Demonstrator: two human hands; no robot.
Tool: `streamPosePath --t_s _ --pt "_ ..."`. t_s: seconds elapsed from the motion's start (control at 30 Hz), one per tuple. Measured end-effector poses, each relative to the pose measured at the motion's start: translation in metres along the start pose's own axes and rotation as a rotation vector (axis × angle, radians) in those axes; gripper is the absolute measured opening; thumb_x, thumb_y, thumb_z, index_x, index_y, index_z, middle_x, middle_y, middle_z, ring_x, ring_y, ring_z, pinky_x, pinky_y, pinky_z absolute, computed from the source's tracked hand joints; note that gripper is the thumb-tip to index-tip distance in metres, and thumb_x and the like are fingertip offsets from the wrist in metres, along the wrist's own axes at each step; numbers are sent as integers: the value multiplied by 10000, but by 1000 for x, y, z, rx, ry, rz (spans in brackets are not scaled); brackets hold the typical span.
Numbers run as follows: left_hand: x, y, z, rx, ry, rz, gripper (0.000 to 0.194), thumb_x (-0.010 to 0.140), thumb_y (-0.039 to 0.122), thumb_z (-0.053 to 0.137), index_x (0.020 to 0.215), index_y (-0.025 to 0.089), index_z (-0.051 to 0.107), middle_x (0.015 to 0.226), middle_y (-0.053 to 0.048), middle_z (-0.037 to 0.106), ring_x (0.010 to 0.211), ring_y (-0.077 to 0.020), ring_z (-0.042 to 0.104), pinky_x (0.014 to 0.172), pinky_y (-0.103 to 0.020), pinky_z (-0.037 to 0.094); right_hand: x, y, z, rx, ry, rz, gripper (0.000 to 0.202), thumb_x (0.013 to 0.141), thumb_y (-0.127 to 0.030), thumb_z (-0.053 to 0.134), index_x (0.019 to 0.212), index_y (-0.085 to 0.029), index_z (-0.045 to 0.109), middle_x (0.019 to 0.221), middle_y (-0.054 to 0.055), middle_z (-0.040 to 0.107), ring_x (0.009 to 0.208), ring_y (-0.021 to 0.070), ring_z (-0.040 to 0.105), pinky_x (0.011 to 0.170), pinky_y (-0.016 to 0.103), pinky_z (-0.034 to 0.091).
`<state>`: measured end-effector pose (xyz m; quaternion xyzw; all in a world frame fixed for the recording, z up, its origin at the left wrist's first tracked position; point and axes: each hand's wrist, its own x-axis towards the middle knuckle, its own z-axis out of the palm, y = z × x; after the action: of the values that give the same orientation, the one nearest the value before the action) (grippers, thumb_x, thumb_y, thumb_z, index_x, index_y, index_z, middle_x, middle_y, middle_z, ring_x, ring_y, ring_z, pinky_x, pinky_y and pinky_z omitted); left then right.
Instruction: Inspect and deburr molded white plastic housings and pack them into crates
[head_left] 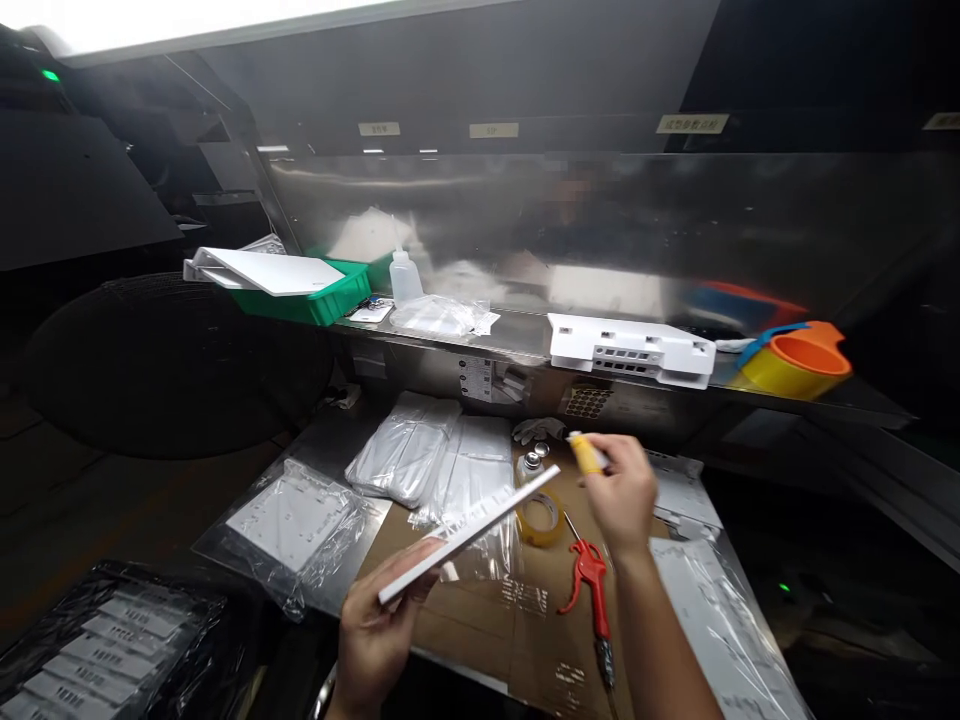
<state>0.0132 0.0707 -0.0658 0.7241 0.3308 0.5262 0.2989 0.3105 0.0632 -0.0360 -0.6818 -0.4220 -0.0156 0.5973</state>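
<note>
My left hand (379, 620) is closed round the near end of a white plastic panel (472, 535), seen almost edge-on and tilted up to the right. Off the panel's far end, my right hand (622, 490) grips a short yellow tool (585, 454) with a pale end; its exact kind does not show. Tool and panel are apart. Below them on the brown cardboard (457, 620) lie a red air blow gun (589, 580) and a roll of tape (541, 518). A small pump bottle (531, 464) stands behind the panel's tip.
Bagged white parts (409, 450) cover the back left of the bench, with more plastic-wrapped parts (720, 610) at right. On the shelf (517, 335) are a green bin (330, 300), a squeeze bottle (405, 277), a white slotted part (630, 348) and yellow-orange tape rolls (802, 362).
</note>
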Motion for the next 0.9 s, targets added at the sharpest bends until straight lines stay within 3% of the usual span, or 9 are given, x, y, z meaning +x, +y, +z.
streamPosePath --t_s 0.13,0.27,0.4,0.53,0.6,0.67,0.77,0.83,0.9 --pt "13 3 -9 -225 -12 -326 214 864 312 752 1030 191 810 1006 -98 811 928 -294 780 815 -335 659 12 -3 -42 112 234 150 243 764 -255 707 991 -181 752 1013 55 650 619 125 630 484 245 497" --pt "24 4 -11 -278 -42 -360 242 850 353 768 1008 177 817 1006 -120 809 924 -288 780 831 -334 650 -5 -38 -61 326 199 224 323 764 -308 786 1055 -190 715 996 55 701 558 105 638 424 198 450" --pt "30 9 -8 -270 -102 -311 214 863 319 756 1022 188 816 998 -113 813 919 -273 781 830 -334 650 -26 -57 -53 488 -103 320 373 845 -454 749 1089 -221 590 1357 148 645 484 101 643 337 208 451" --pt "39 10 -8 -236 -204 -189 163 876 246 741 1020 223 814 1015 -96 813 951 -261 772 856 -359 641 -47 -58 -34 570 -622 410 392 935 -550 608 1162 -246 511 1424 166 600 593 154 704 393 253 549" --pt "42 8 -8 -204 -295 -90 180 895 213 718 1046 262 804 997 -70 814 972 -246 760 954 -420 603 -55 -58 -24 561 -734 404 363 968 -540 566 1158 -235 521 1314 151 671 741 191 739 543 289 618" --pt "42 3 -7 -132 -316 -10 190 881 232 740 1045 310 798 1093 -58 792 1098 -252 711 1107 -513 490 -61 -58 -16 576 -662 381 315 977 -503 576 1120 -224 544 1120 117 746 832 209 746 684 321 639" --pt "38 -1 1 -108 -38 -131 509 816 464 784 1301 352 675 1570 -81 483 1426 -303 467 1142 -523 456 -71 -52 -6 603 -372 329 235 964 -413 632 1090 -227 562 969 78 771 852 217 754 753 348 640" --pt "38 1 9 -288 103 -332 784 851 732 558 1516 331 448 1672 -103 302 1487 -307 383 1051 -480 541 -80 -45 -1 594 -249 229 189 962 -359 639 1083 -231 570 957 75 775 871 226 759 763 363 642" --pt "44 9 15 -556 55 -533 900 892 826 171 1532 247 427 1575 -150 467 1424 -304 481 1002 -481 569 -89 -37 3 598 -262 118 150 970 -325 624 1085 -240 578 979 80 776 913 236 761 785 380 642"
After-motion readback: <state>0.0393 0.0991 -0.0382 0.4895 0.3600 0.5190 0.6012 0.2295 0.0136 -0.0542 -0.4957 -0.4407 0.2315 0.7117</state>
